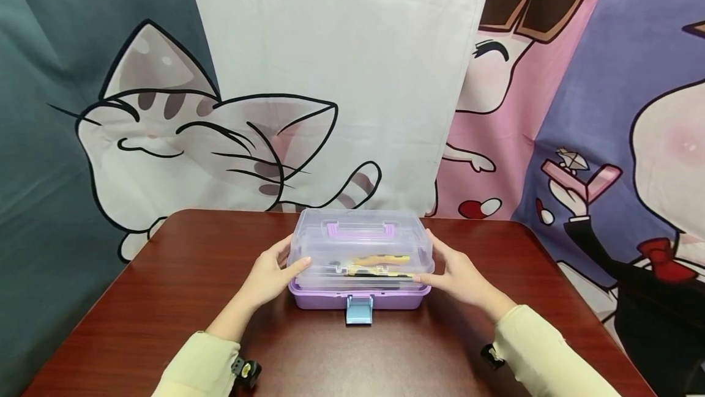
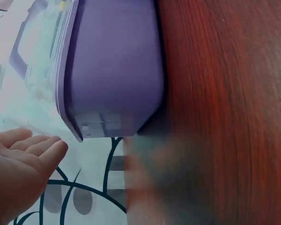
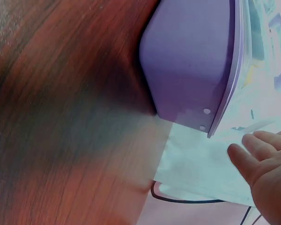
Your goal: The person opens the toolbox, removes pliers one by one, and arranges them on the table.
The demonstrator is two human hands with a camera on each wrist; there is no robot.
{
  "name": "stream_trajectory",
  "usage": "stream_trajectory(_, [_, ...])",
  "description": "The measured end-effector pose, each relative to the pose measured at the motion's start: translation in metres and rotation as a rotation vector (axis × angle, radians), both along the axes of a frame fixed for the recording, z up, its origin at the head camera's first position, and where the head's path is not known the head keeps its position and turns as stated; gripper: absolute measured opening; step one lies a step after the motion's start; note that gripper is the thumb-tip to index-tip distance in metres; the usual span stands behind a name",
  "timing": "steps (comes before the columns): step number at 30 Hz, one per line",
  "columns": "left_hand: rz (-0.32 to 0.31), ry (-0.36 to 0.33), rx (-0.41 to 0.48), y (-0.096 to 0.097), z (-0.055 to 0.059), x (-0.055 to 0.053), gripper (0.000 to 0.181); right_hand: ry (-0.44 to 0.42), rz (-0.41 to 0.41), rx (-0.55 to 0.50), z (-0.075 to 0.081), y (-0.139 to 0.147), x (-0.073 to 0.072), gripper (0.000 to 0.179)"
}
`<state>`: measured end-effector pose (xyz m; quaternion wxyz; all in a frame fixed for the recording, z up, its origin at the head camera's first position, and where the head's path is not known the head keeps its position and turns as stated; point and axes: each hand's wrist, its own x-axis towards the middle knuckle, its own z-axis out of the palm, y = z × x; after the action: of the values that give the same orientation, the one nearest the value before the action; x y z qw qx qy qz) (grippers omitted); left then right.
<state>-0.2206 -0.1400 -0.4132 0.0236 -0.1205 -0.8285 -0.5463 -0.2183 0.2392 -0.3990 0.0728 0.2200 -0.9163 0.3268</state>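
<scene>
A storage box with a purple base and a clear lid stands on the table, its lid over the base. My left hand holds the lid's left side, thumb on the front face and fingers along the side. Mirroring it, my right hand holds the right side, its thumb near the lower front corner. In both wrist views the fingers lie beside the lid, above the purple rim. A light blue latch hangs down at the front, and a purple handle lies on top. Yellow items show through the lid.
The dark red-brown table extends around the box. Behind it hangs a cloth printed with a cartoon cat and figures. A small black device is strapped at the left wrist, another at the right.
</scene>
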Motion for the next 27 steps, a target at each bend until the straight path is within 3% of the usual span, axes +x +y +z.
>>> stream_trajectory(9, [0.01,0.036,0.095,-0.002,-0.004,-0.004,0.079,0.104,-0.028,-0.069,-0.003,-0.001,-0.007,0.079])
stream_trajectory(14, [0.078,0.072,0.149,-0.003,-0.007,-0.002,0.069,0.14,-0.065,-0.105,-0.005,-0.004,-0.008,0.072])
stream_trajectory(20, [0.171,0.144,0.116,0.004,-0.001,-0.003,0.059,0.158,-0.089,-0.087,-0.005,-0.005,-0.01,0.068])
stream_trajectory(27, [0.241,0.192,0.075,0.008,0.005,-0.012,0.053,0.213,-0.039,-0.01,-0.009,0.002,-0.019,0.06])
